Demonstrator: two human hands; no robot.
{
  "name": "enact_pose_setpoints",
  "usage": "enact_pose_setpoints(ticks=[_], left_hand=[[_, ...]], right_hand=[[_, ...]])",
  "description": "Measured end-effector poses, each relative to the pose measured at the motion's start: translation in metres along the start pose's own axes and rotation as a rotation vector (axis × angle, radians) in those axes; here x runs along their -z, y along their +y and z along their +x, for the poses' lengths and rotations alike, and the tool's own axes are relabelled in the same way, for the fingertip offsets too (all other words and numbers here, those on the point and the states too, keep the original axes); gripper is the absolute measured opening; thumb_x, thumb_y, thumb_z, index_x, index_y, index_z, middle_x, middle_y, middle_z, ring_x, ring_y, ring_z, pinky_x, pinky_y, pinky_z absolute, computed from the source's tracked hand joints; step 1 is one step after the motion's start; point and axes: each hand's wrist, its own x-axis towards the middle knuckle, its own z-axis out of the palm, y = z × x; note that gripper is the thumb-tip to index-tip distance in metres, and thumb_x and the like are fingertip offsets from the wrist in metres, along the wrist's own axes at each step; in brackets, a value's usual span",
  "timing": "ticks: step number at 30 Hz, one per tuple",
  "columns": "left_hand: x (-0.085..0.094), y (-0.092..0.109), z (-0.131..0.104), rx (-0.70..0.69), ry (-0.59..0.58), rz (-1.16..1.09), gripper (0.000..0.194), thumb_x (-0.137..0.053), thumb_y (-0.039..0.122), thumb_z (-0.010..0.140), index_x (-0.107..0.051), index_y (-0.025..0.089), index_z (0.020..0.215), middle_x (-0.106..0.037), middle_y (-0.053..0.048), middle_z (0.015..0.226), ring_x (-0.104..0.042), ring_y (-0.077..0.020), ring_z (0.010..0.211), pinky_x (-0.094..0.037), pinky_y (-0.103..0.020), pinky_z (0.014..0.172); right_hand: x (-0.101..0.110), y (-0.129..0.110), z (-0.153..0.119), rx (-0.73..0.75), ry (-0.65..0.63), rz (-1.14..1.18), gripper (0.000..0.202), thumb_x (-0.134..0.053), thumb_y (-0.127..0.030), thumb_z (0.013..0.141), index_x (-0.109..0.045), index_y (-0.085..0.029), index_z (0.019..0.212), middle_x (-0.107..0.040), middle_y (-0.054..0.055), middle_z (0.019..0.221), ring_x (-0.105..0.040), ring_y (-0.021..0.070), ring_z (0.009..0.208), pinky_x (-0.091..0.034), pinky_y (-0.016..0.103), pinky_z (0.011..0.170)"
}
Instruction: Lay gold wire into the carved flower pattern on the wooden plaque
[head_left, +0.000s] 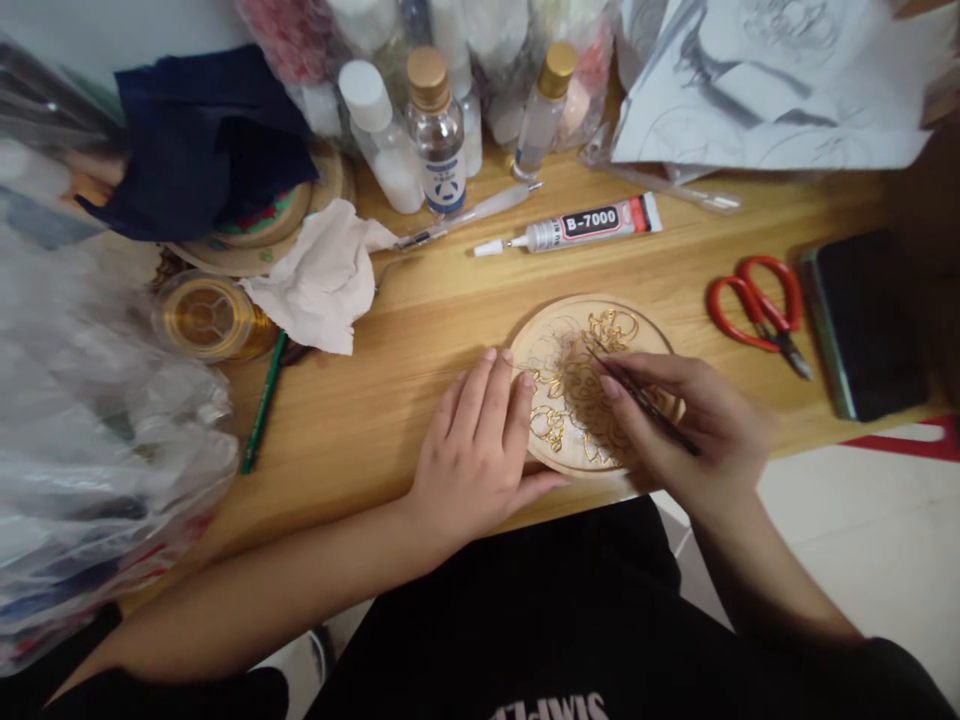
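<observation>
A round wooden plaque (525, 335) with a raised rim lies near the table's front edge. Gold wire (550, 428) bent into flower and leaf outlines covers parts of its face, and thin drawn lines show at its upper left. My left hand (476, 440) rests on its left rim, fingers stretched out and holding nothing. Between the thumb and fingers of my right hand (694, 425) are dark, slim tweezers (651, 408). Their tip points at the upper middle of the plaque, close to the gold wire; whether it touches is unclear. My right hand shadows the middle of the design.
Behind the plaque lies a B-7000 glue tube (589, 222). Red-handled pliers (761, 310) and a phone (866, 325) are on the right. A wire spool (214, 318), crumpled tissue (322, 275) and a green pencil (264, 405) lie left. Bottles (437, 150) stand at the back.
</observation>
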Motion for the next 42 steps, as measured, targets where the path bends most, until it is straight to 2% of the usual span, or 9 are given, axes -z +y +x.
enact_pose_setpoints(ticks=[7, 15, 28, 42], left_hand=[[-0.002, 0.000, -0.001, -0.002, 0.019, -0.004, 0.083, -0.045, 0.070, 0.088, -0.054, -0.003, 0.126, -0.055, -0.031, 0.130, -0.052, -0.0396, 0.125, -0.043, -0.048, 0.098], [-0.003, 0.001, -0.002, 0.025, 0.023, 0.004, 0.081, -0.045, 0.070, 0.088, -0.054, 0.000, 0.127, -0.055, -0.030, 0.132, -0.052, -0.0391, 0.125, -0.044, -0.046, 0.098], [-0.003, 0.002, -0.002, -0.004, 0.082, 0.013, 0.068, -0.043, 0.061, 0.094, -0.063, 0.000, 0.118, -0.065, -0.017, 0.121, -0.054, -0.0339, 0.120, -0.043, -0.044, 0.099], [-0.005, 0.002, 0.000, -0.015, 0.068, -0.013, 0.066, -0.033, 0.053, 0.100, -0.061, -0.003, 0.120, -0.062, -0.020, 0.127, -0.054, -0.0316, 0.124, -0.042, -0.043, 0.099]], right_hand=[[-0.001, -0.010, 0.010, 0.156, -0.119, -0.019, 0.018, -0.069, -0.011, 0.080, -0.069, -0.018, 0.096, -0.073, 0.009, 0.092, -0.069, 0.0195, 0.086, -0.058, 0.036, 0.076], [-0.009, -0.011, 0.012, 0.204, -0.134, -0.014, 0.018, -0.066, -0.012, 0.082, -0.068, -0.021, 0.098, -0.073, 0.007, 0.090, -0.069, 0.0190, 0.082, -0.057, 0.038, 0.074], [-0.010, -0.009, 0.013, 0.211, -0.157, -0.024, 0.021, -0.067, -0.007, 0.080, -0.067, -0.019, 0.097, -0.072, 0.008, 0.089, -0.068, 0.0192, 0.083, -0.056, 0.037, 0.074], [-0.011, -0.004, 0.013, 0.193, -0.169, 0.010, 0.019, -0.067, -0.008, 0.080, -0.067, -0.019, 0.096, -0.072, 0.007, 0.090, -0.068, 0.0180, 0.083, -0.055, 0.036, 0.074]])
